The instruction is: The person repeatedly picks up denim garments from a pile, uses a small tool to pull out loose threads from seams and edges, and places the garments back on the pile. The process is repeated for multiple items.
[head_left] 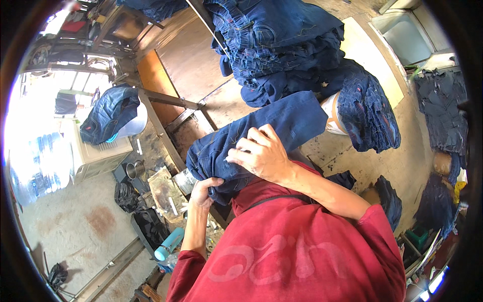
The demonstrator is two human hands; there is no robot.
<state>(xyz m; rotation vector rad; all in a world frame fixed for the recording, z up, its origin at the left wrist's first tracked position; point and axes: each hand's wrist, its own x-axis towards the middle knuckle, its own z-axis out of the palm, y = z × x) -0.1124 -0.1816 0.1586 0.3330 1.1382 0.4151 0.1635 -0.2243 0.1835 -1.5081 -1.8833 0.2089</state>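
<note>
Left hand [203,192]: you're gripping the jeans [297,118] at one end
Right hand [262,156]: kinda half-open over them, can't tell if you're touching
Jeans: right in front of you, big denim pile [287,43] just beyond

Lit by glaring daylight through a window [85,78] past the far left corner of a work table [160,189]. Laid with stained grey floor [75,216] beyond the table's left edge, scuffed tan floor [322,151] beyond its right; fitted with an orange-brown panel [157,75] past the far edge.
</note>
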